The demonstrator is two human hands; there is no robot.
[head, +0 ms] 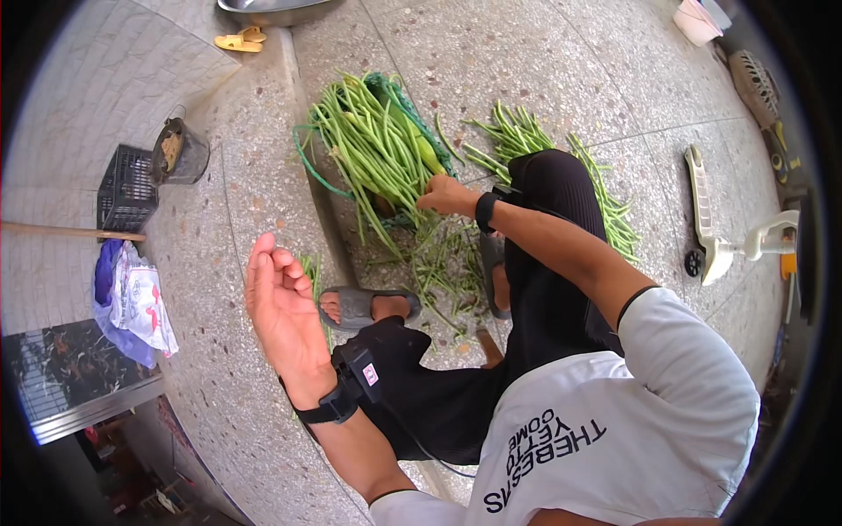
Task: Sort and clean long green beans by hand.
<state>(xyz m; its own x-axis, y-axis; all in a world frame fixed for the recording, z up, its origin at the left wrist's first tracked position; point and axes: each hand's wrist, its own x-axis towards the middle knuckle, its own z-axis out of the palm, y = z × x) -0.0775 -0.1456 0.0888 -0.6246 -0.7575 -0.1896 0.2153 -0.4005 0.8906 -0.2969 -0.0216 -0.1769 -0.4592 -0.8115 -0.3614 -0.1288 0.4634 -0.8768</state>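
Observation:
My left hand point(286, 309) is raised palm-up over the floor, fingers loosely curled and nothing in it. My right hand point(449, 195) reaches to the near end of a heap of long green beans point(375, 135). Its fingers are bent against the bean ends; whether they grip any is hidden. The heap lies in a green mesh bag point(398, 98), with a broader pale-green vegetable point(421, 141) at its right side. Cut bean pieces point(447, 263) are scattered between my sandalled feet. Longer beans point(520, 131) lie on the floor beyond my right knee, which hides part of them.
A black bucket point(181, 151) and a black plastic crate point(128, 184) stand at the left, near plastic bags point(135, 302). Yellow slippers point(240, 41) and a metal basin point(276, 10) are at the far side. A white wheeled scooter point(714, 237) lies at the right.

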